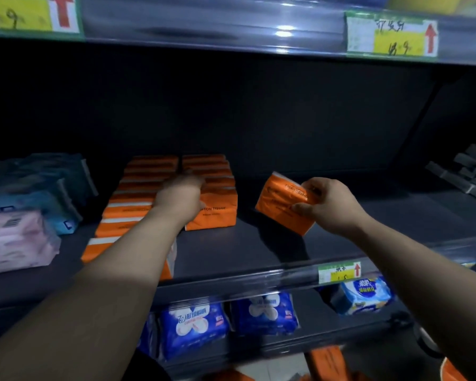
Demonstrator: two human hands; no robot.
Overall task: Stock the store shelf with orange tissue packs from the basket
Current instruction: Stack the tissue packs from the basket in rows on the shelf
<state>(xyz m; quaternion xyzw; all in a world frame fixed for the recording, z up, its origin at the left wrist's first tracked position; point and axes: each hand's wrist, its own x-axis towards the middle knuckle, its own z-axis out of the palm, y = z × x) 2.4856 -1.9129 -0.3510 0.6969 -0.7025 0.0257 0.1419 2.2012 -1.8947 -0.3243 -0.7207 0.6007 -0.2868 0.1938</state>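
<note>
Two rows of orange tissue packs [138, 199] stand on the dark middle shelf [231, 254], running front to back. My left hand [180, 196] rests on top of the front pack of the right row [217, 213], fingers laid over it. My right hand [329, 206] grips one more orange pack [280, 202], tilted and held just above the shelf, to the right of the rows. At the bottom edge, more orange packs [327, 361] show below the shelves; the basket itself is not clearly visible.
Blue and pink tissue bundles [25, 215] fill the shelf's left end. Dark grey items [470, 171] lie at the far right. Blue packs [193, 328] sit on the lower shelf. Price tags [338, 272] hang on the clear shelf rails.
</note>
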